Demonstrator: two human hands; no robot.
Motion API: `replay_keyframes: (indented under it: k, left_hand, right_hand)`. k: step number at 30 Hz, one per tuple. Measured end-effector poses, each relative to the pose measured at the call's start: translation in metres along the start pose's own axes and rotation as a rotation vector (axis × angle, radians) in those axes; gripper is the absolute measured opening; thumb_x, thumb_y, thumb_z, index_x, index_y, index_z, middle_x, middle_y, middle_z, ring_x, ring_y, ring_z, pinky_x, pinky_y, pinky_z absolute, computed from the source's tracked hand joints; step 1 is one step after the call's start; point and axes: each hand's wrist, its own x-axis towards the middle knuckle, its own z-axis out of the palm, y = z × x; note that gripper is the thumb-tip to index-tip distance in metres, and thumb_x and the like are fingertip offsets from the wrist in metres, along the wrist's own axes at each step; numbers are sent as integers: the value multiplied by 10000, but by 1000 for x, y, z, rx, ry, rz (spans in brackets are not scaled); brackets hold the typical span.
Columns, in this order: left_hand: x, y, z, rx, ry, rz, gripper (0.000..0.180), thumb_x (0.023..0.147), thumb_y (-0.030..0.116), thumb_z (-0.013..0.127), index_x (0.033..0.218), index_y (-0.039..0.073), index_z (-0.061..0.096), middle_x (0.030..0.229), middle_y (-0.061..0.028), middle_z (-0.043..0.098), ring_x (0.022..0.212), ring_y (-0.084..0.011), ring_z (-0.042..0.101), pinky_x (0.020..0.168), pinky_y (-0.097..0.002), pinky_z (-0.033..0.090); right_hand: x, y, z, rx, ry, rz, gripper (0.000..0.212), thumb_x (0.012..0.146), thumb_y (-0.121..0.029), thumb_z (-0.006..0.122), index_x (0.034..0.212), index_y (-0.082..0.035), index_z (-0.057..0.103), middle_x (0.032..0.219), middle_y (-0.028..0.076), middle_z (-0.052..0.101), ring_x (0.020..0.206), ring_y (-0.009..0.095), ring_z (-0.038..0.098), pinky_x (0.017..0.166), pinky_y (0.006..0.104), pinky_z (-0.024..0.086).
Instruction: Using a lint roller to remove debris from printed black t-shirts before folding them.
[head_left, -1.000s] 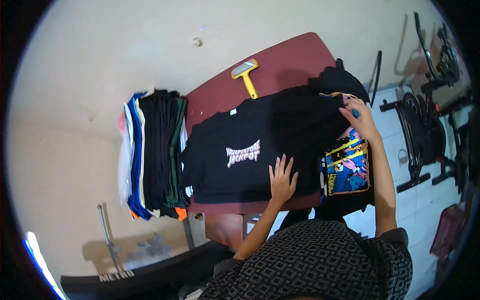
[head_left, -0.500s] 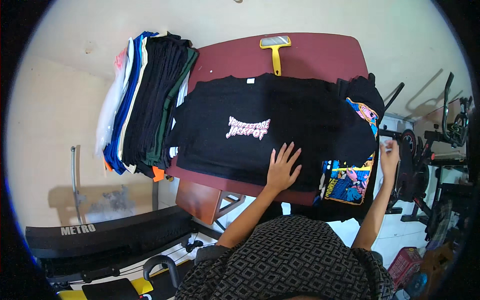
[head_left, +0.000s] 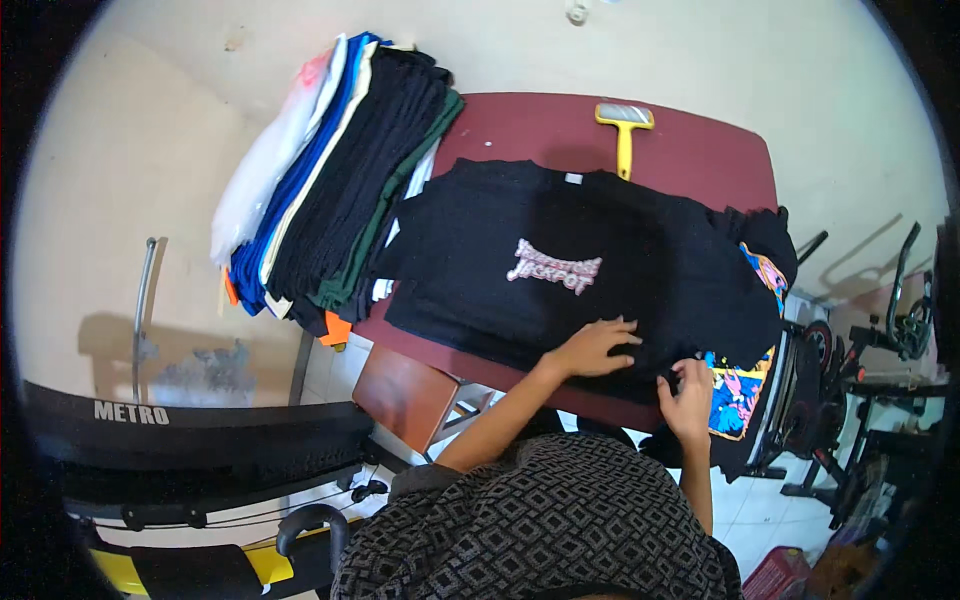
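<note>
A black T-shirt [head_left: 470, 255] with a pink-and-white printed design on its chest lies spread face up on a dark red padded table. Resting on its lower part is my left hand [head_left: 600, 350], palm down with the fingers stretched out. My right hand [head_left: 688, 398] is at the shirt's lower right edge, fingers bent and the thumb apart from them; I see nothing held in it. Beside that hand, a colourful printed panel [head_left: 737, 402] of another dark garment shows from under the shirt's right side.
A tall stack of folded garments [head_left: 345, 190] stands at the table's left end. A yellow-handled lint roller [head_left: 625, 140] lies by the far edge of the table [head_left: 705, 150]. A brown stool [head_left: 405, 395] and a treadmill [head_left: 230, 440] are at lower left; exercise equipment [head_left: 820, 400] stands at right.
My right hand has come in from beyond the table's right side to the shirt's lower edge. My left hand still lies on the shirt, now turned more sideways. The view has shifted and tilted.
</note>
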Motion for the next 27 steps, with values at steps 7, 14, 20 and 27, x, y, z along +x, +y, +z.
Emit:
replay_keyframes:
  k: [7,14,20,27]
  left_hand:
    - [-74,-92,-117,479,562,-314,410,818,278,521,1199,133,478,1308,-128,373,1199,-329,352,942,-508,298]
    - [-147,-158,-128,499,334,-254,539,842,374,468,1311,132,358,1394,-127,251,1275,-318,251,1013,-475,239]
    - [-158,-169,-143,449,286,-243,556,849,367,455,1323,105,333,1402,-127,239,1282,-313,241,1015,-451,250]
    - [-152,-174,-142,448,229,-303,569,854,378,432,1338,105,311,1407,-133,232,1292,-306,230,1018,-454,236]
  right_hand:
    - [22,-79,27,-47,123,-155,350,717,-127,595,1025,-19,470,1056,167,455,1017,345,409,867,418,315]
    - [51,-112,118,-191,-33,-179,555,821,-233,518,1296,-26,320,1377,147,283,1290,324,216,1042,476,123]
    - [57,-40,83,-536,3,-12,577,863,-347,428,1339,-57,280,1405,98,255,1301,262,224,1055,473,84]
    - [67,-118,177,-640,58,96,647,840,-364,455,1303,51,274,1385,207,235,1301,305,203,1007,565,109]
